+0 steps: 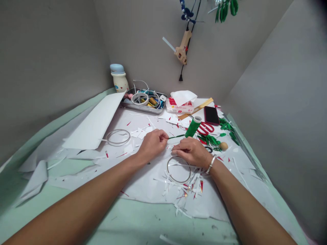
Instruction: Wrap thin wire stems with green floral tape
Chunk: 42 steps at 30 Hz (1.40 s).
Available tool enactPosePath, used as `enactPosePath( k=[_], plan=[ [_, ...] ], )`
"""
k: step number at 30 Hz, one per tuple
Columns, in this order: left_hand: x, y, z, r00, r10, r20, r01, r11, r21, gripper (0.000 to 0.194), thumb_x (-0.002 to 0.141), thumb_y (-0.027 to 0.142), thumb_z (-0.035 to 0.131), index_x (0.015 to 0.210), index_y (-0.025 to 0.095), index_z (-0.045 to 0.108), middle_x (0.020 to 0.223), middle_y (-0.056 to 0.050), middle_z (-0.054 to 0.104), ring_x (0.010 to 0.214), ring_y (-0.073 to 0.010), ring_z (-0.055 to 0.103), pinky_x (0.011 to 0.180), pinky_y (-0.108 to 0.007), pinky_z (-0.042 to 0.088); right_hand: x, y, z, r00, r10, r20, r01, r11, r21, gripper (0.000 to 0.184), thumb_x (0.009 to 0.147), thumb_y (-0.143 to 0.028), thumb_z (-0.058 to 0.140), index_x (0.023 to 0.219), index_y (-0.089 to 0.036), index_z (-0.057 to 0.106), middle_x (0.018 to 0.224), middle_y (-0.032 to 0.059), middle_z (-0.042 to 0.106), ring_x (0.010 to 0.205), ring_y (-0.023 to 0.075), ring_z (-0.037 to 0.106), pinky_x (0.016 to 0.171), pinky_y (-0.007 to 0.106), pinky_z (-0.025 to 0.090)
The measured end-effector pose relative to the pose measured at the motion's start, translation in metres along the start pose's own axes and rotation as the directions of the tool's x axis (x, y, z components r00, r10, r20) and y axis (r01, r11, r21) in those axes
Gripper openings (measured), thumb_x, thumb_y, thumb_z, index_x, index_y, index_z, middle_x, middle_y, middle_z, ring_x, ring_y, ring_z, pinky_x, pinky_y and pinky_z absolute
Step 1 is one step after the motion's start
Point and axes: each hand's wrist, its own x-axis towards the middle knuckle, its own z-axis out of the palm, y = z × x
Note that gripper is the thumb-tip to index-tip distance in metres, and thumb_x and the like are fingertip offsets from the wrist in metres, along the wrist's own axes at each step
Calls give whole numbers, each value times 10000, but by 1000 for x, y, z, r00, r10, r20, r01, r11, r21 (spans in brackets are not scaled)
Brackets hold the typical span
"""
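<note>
My left hand (152, 144) is pinched shut on the end of a thin green strip (176, 136), which runs to a green thread or tape spool (193, 126) lying tilted on the table. My right hand (191, 152) rests just beside the left, its fingertips close to the strip. Whether those fingers hold anything is hidden. Under the right hand's edge lies a thin wire hoop (178, 169) among white paper scraps. A second hoop (118, 137) lies to the left of my left hand.
Red-handled scissors (205, 128), green leaf cutouts (211, 139) and a wooden ball (223, 146) lie to the right. Behind stand a metal tray of cables (143, 103), a tissue pack (180, 103) and a phone (211, 115). A glue gun (183, 47) hangs on the wall.
</note>
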Motion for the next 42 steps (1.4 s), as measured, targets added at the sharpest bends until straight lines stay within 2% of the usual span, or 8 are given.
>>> enactPosePath(
  k=[3,7,13,17,21,25,32,42],
  plan=[
    [-5,3,1,988,100,116,-112,989,99,171,711,151,521,786,171,673,782,-36,641,682,-144,566,640,-253,429,-1,2,-4,993,55,-108,-49,997,56,149,846,-281,596,825,-220,730,674,9,672,642,119,568,660,267,379],
    [-11,9,2,945,182,273,-179,983,-35,174,731,147,529,800,180,686,756,-27,646,668,-134,565,641,-249,427,-2,10,-9,972,156,-175,-120,973,198,193,855,-305,569,835,-203,732,711,25,688,639,128,585,631,258,434],
    [-9,12,0,920,141,365,34,901,-433,116,740,206,583,812,154,658,752,-23,656,662,-111,568,638,-234,444,-6,23,-7,942,295,-161,-243,929,279,219,842,-344,573,838,-191,729,793,35,709,700,155,627,629,255,467],
    [-2,8,-1,965,4,262,140,838,-527,168,737,273,615,843,144,633,706,-7,631,603,-95,555,595,-218,447,-4,16,-4,972,222,-72,-204,958,204,199,856,-292,555,841,-195,729,817,34,717,712,148,629,645,249,452],
    [1,4,1,989,-110,103,143,902,-408,182,742,286,600,856,151,642,716,-13,646,594,-109,569,591,-228,452,-1,3,1,998,60,14,-61,996,67,150,846,-266,584,820,-215,723,735,17,700,697,133,604,678,253,406],
    [0,1,1,1000,-22,19,23,998,-66,137,731,198,548,791,169,668,764,-25,661,656,-133,577,628,-246,448,0,-1,3,999,-30,-10,30,999,-22,143,844,-289,597,836,-223,725,647,13,657,643,126,561,682,269,371],
    [-9,10,0,975,162,151,-178,979,102,172,752,152,508,800,169,672,776,-37,625,689,-149,560,632,-254,421,-2,6,-8,981,110,-160,-91,988,123,173,855,-285,578,838,-198,727,675,19,657,619,119,551,616,252,399],
    [-7,9,-1,996,72,43,-77,990,119,164,752,167,517,808,169,671,823,-45,643,694,-149,561,645,-261,425,-3,14,-11,975,161,-152,-130,971,199,175,835,-306,602,813,-194,735,676,21,634,655,130,553,650,267,421]
  ],
)
